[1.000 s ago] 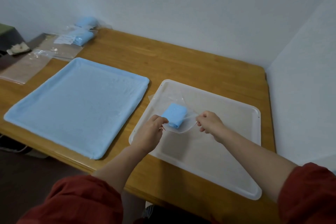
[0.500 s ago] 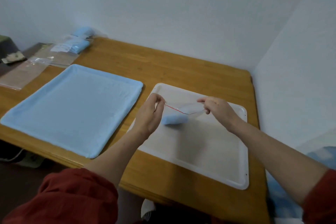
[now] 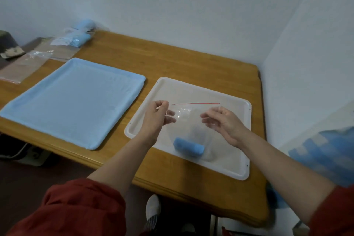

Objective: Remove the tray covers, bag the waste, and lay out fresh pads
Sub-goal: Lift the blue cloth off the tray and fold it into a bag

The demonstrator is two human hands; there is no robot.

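A clear zip bag [image 3: 188,119] with a red seal line hangs over the bare white tray [image 3: 237,166]. A rolled blue pad [image 3: 188,146] lies in the bag's bottom, low over the tray's near half. My left hand [image 3: 160,116] pinches the bag's left top corner between thumb and forefinger. On the right, the fingers of my right hand [image 3: 220,120] curl on the near lip of the bag's mouth. The mouth gapes between the two hands.
A second tray wrapped in a blue cover [image 3: 76,101] lies to the left on the wooden table [image 3: 182,63]. Plastic bags and blue rolls [image 3: 76,38] sit at the back left corner. White walls close the back and right. A blue patterned cloth [image 3: 325,155] shows at the right.
Both hands have lifted the bag and spread farther apart, pulling its mouth open. The blue roll now hangs lower in the bag, nearer the tray's front edge.
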